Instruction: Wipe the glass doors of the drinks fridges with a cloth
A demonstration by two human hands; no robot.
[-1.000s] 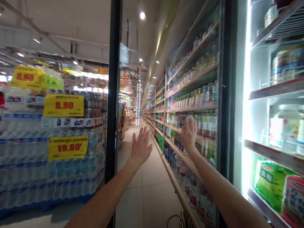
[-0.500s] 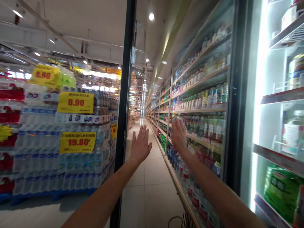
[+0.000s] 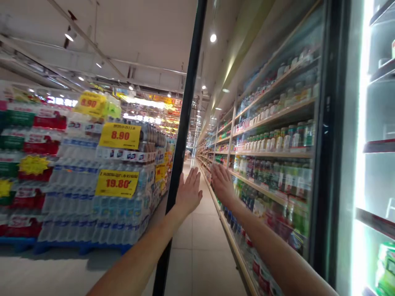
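Inspected remotely through the head camera. I note both hands raised in front of a tall glass door [image 3: 262, 135], the thing being handled. The door stands between the aisle and a lit cabinet on the right, bounded by a slanting dark near frame [image 3: 185, 115] and a broad dark far frame [image 3: 333, 123]. Beyond the far frame are a bright light strip [image 3: 361, 164], a shelf edge [image 3: 379, 146] and, low down, a partly visible green pack [image 3: 385, 267].

The left hand [image 3: 189, 192] is released, fingers extended, its back toward me; its wrist crosses the near frame in view. The right hand [image 3: 222, 185] is likewise released and flat, just beside the left, set against the shelved bottles that appear in the pane. Neither grasps anything. Whether either palm touches the glass I cannot tell; nor can I confirm whether those bottles are seen through the pane or reflected in it.

Assessment: I judge the step in hand to be working the door with flat palms. The next move, in my opinion, calls for even pressure from both palms, the left kept clear of the frame's edge.

Well apart, at left, stands a bottle stack [image 3: 123, 209] bearing a yellow price sign [image 3: 116, 183].
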